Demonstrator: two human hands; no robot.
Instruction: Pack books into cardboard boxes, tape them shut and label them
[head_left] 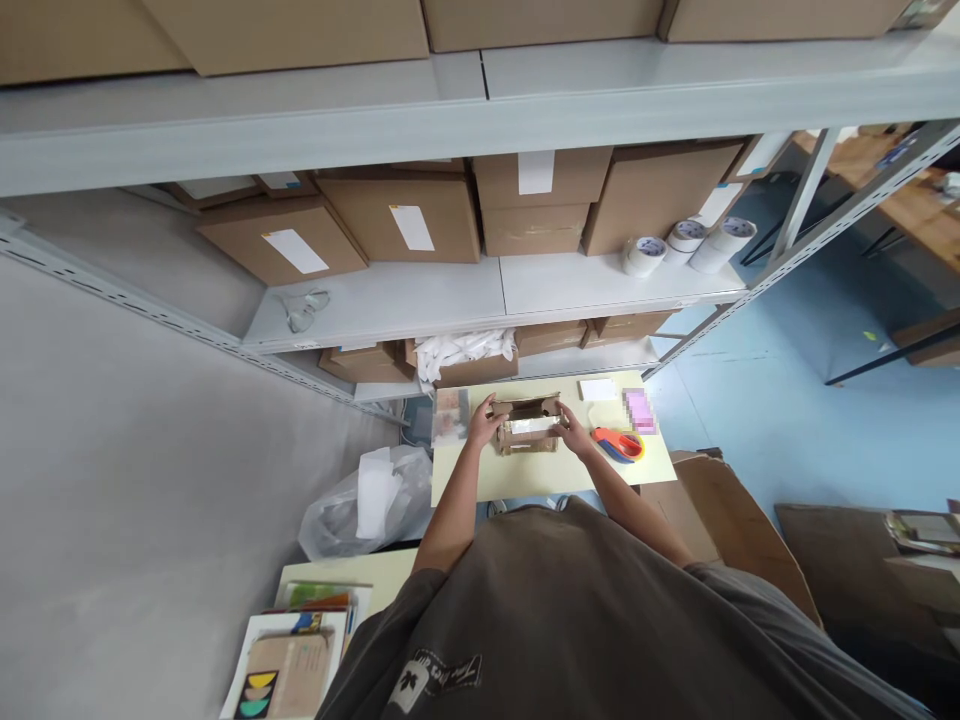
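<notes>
A small cardboard box [528,437] with its upper side open rests on the pale yellow table [480,486]. White tape or a label runs across its front. My left hand [485,422] grips its left end, and my right hand [572,431] grips the right end, fingers bent round the edges. Just right of my right hand lies an orange and blue tape dispenser [619,444]. A clear bag with small items [451,416] is beside my left hand. What is inside the box is too small to tell.
Behind the table stands a grey shelf [420,294] with cartons [405,215] and white tape rolls [644,256]. A white card [597,390] and a pink item [640,410] lie at the table's right. A plastic bag [330,515] is at left, an open carton [731,520] at right.
</notes>
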